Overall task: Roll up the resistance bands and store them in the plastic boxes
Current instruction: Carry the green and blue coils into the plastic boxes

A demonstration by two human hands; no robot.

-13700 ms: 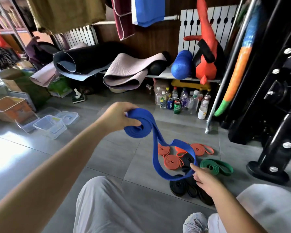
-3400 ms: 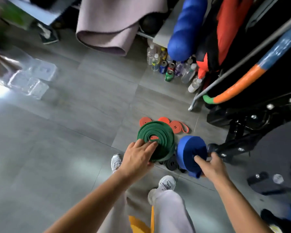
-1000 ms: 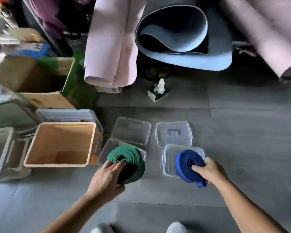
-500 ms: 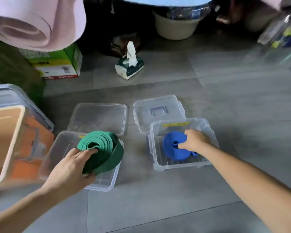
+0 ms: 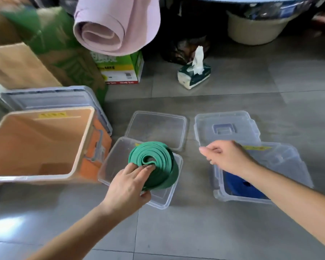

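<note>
grey floor tiles (image 5: 233,231), tissue pack (image 5: 193,76) beyond two clear lids (image 5: 157,128)

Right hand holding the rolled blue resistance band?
No: the rolled blue resistance band lies inside the clear plastic box, while the right hand hovers empty above it.
</note>
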